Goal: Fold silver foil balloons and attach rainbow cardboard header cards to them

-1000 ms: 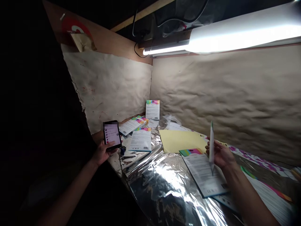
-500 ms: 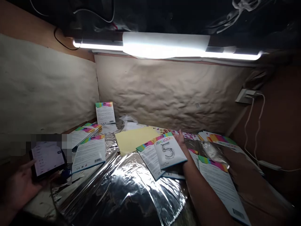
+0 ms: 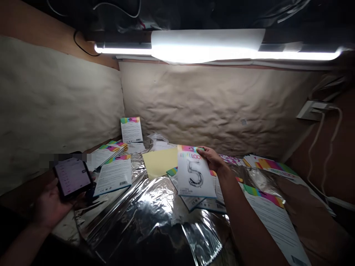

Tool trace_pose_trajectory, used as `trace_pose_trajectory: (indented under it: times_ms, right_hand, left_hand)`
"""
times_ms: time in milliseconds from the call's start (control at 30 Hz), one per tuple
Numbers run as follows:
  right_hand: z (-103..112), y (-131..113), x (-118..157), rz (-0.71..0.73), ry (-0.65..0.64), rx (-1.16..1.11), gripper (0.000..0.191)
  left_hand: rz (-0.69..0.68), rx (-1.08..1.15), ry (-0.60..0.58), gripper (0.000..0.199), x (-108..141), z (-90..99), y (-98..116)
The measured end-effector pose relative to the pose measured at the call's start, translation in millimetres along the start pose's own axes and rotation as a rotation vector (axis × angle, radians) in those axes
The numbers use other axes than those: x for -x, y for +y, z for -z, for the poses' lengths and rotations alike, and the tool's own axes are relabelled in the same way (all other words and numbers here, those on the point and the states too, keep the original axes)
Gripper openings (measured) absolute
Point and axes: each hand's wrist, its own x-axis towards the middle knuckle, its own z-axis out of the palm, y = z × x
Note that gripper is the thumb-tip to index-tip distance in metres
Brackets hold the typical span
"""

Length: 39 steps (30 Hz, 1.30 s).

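My right hand (image 3: 213,159) pinches the top right corner of a white balloon packet (image 3: 195,175) printed with a silver number 5. The packet is upright, above other packets that lie back side up. At the left, my left hand (image 3: 52,201) is wrapped round a dark phone (image 3: 72,176) with a lit screen. Under the packets spreads a shiny silver foil sheet (image 3: 138,225). A yellow sheet (image 3: 159,162) lies just left of the held packet, partly hidden by it.
Packets (image 3: 115,175) lie at the left, and one packet (image 3: 131,130) leans against the back wall. More packets (image 3: 271,214) lie beyond my right forearm. A lit tube (image 3: 296,55) hangs above. White cables (image 3: 330,151) run down from a right-hand socket.
The number 5 packet has been raised off the pile and turned more upright, with my right fingers now closed on its top corner. The phone has moved a little right in the view.
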Motion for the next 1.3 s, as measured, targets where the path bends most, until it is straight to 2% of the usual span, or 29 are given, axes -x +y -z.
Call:
trace_pose_trajectory:
  times_ms: [100, 233, 300, 367, 600, 767, 933, 1100, 1300]
  right_hand:
    - [-16.1, -3.9, 2.9, 0.004, -0.025, -0.059, 0.028]
    - [-28.8, -24.3, 13.2, 0.177, -0.092, -0.283, 0.005]
    - [-28.2, -33.4, 19.2, 0.228, -0.184, -0.343, 0.021]
    - [-24.8, -37.8, 24.6, 0.222, -0.246, -0.337, 0.032]
    - [-18.9, -37.1, 32.0, 0.137, -0.156, -0.353, 0.031]
    - [-15.0, -38.9, 29.2, 0.132, -0.159, -0.369, 0.028]
    - [-8.1, -36.7, 25.6, 0.132, -0.183, -0.369, 0.029]
    - [-10.2, -37.0, 27.6, 0.127, -0.160, -0.368, 0.031]
    - [-12.1, -37.6, 28.9, 0.124, -0.137, -0.351, 0.028]
  left_hand:
    - [-0.065, -0.036, -0.171, 0.043, -0.3, 1.7, -0.6]
    - [-0.045, -0.003, -0.270, 0.045, -1.8, 6.2, -1.9]
    - [-0.048, 0.011, -0.253, 0.046, -3.4, 8.3, -2.8]
    - [-0.053, 0.021, -0.248, 0.047, -5.4, 9.9, -3.8]
    - [0.003, 0.100, -0.227, 0.053, -2.7, 10.6, -2.1]
    - [0.179, 0.207, -0.423, 0.064, -3.3, 13.3, -0.2]
    - [0.213, 0.180, -0.365, 0.054, -6.8, -1.1, -0.9]
    - [0.096, 0.159, -0.161, 0.049, 1.6, -26.8, 6.5]
    - [0.056, 0.163, -0.118, 0.046, 4.2, -34.8, 12.2]
